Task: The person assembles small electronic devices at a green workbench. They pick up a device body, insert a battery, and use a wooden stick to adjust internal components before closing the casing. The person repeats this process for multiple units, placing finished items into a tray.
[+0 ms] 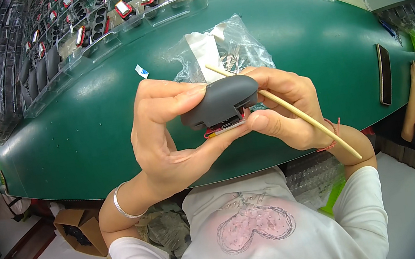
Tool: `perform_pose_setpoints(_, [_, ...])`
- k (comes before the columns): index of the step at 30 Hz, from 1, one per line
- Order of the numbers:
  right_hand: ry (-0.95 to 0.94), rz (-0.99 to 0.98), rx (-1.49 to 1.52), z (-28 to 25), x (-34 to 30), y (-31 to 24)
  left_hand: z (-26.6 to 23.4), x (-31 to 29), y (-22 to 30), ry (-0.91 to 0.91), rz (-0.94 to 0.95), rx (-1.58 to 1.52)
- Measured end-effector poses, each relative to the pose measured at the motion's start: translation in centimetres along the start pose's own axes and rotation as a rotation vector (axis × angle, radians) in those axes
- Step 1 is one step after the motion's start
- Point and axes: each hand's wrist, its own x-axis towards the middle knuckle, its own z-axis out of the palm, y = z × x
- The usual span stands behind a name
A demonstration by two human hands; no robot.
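Above the table's near edge, my left hand (162,128) is closed on a dark grey, rounded plastic housing (221,95). Its thumb lies under the lower side and its fingers rest on the top. A red circuit board (214,131) with a small metal port shows at the housing's lower edge, partly outside it. My right hand (292,103) is closed round a thin wooden stick (314,123), which slants from behind the housing down past the wrist. The right thumb and fingertips also meet the housing's right end; their exact contact is partly hidden.
Beyond my hands, a clear plastic bag (248,43) holds thin metal pieces on the green table (96,140). A clear tray (113,36) of dark housings and red parts stands at the far left. A phone (384,74) lies at right, near another person's arm (411,104).
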Motion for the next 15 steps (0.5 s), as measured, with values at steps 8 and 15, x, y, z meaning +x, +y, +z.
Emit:
perform_pose_setpoints(8, [0.003,-0.139,-0.127,-1.1,0.4,-0.3,-0.8,0.3,0.5,-0.113,-0.064,0.019])
perform_pose_setpoints(15, [-0.017,-0.073,0.325,-2.4,0.3,-2.0,-1.7,0.6,1.2,-0.152,-0.108,0.123])
